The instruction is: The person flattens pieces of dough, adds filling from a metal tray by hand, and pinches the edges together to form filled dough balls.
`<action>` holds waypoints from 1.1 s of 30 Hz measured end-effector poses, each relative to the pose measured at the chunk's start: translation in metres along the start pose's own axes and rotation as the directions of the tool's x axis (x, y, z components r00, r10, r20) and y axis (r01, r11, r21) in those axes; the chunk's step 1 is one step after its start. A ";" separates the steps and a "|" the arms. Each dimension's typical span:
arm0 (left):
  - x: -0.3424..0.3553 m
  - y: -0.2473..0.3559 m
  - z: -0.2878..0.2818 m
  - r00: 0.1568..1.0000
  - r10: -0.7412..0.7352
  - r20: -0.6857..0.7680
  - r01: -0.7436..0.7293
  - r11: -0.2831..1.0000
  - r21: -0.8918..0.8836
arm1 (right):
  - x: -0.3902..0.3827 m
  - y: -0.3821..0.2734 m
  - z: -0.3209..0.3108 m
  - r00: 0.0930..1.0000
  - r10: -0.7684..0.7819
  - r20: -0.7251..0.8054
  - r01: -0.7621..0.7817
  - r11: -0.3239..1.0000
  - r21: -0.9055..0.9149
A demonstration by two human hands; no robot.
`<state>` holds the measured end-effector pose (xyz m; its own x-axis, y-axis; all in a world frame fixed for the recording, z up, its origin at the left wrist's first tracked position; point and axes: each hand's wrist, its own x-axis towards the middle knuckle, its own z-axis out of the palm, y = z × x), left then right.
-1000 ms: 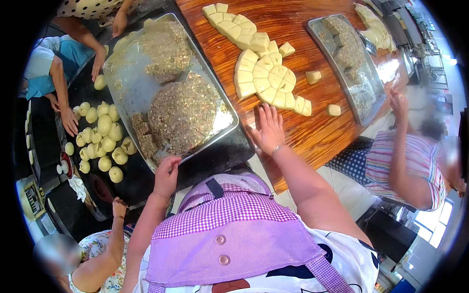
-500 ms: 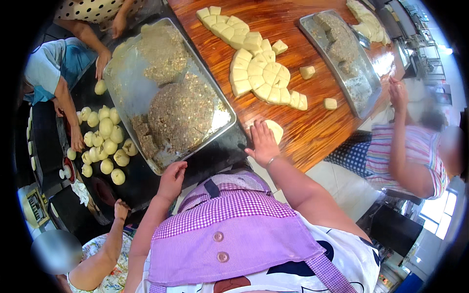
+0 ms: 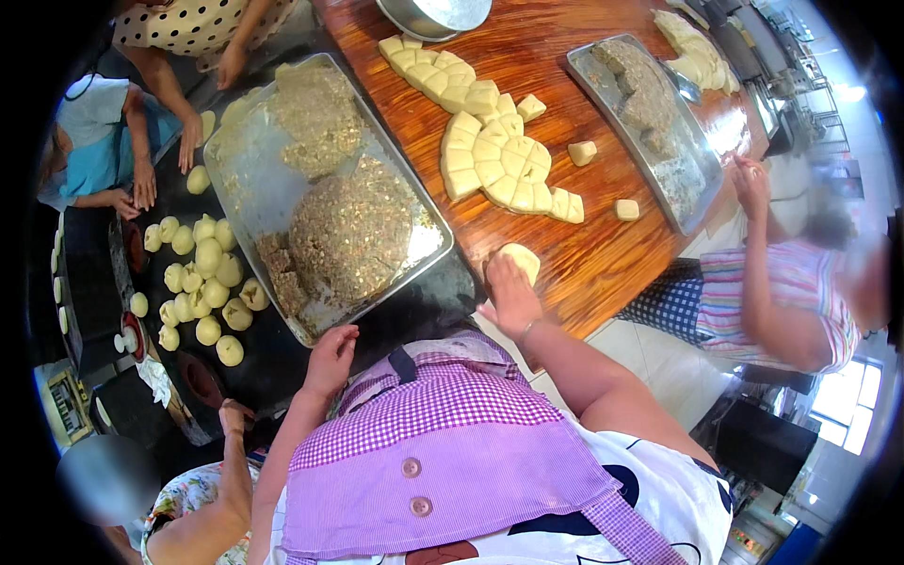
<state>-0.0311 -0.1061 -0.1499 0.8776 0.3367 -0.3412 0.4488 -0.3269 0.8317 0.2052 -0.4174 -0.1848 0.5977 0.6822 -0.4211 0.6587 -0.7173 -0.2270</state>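
Note:
My right hand lies flat on a pale piece of dough, pressing it against the wooden table near its front edge. Beyond it sits a fan of cut dough blocks. My left hand rests with curled fingers at the near corner of a metal tray, holding nothing. On that tray lies a round mound of brown crumbly filling, partly cut into chunks.
Several round filled dough balls lie on a dark surface at left, where other people's hands work. A second tray of filling stands at right beside a person in a striped top. A metal bowl sits at the far edge.
My right hand drew back from the cut dough blocks with one piece and now flattens it near the table edge. My left hand stayed by the tray corner.

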 end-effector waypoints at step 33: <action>0.034 0.016 0.035 0.872 -0.330 0.361 0.454 0.270 -0.849 | 0.028 -0.086 -0.057 0.998 0.015 0.055 -0.057 0.209 0.976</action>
<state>0.0115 -0.1309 -0.1634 0.6784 0.0825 -0.7301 0.3763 0.8144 0.4418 0.1916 -0.3286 -0.1272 0.5813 0.6628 -0.4720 -0.3421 -0.3273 -0.8808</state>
